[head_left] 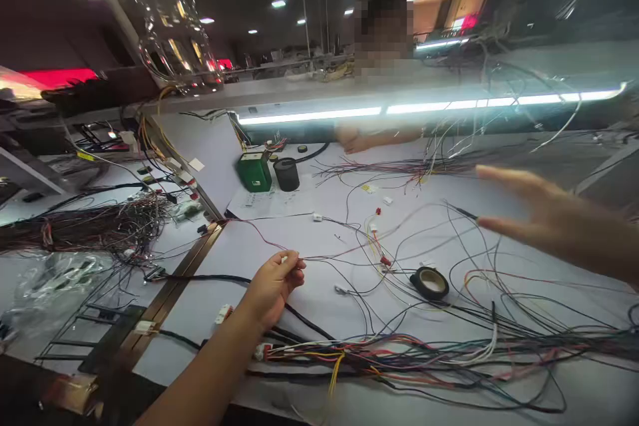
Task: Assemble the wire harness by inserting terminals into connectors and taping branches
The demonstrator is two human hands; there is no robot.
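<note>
- Wires [319,258] pinched at the tips of my left hand [272,286]: thumb and fingers are pressed together on a thin bunch of them, low over the white table [279,203], a little left of the middle of the view.
- Right hand [559,223] is held up off the table at the right edge, fingers spread and flat, closed on nothing; it is blurred, so I cannot tell more of it.
- To do this well, I judge I should keep the pinch light and close to the wire ends, so the strands stay sorted and do not kink.
- I would bring my free hand down beside the pinch rather than far along the run, since the strands cross many others on the way right.
- Lifting hard looks risky: the bunch runs into the loose tangle, and a tug could drag the tape roll [430,281] or small connectors lying near.
- The strands I hold are thin, one reddish, others dark, fanning right from my fingertips across the table.
- They look limp and light, lying in loose curves.
- A thicker multicoloured harness [399,356] lies nearer to me, along the table's front edge.
- Behind, a green box [255,170] and a black cup [286,174] stand side by side.
- Another person's hand [355,142] rests on the far side of the table.
</note>
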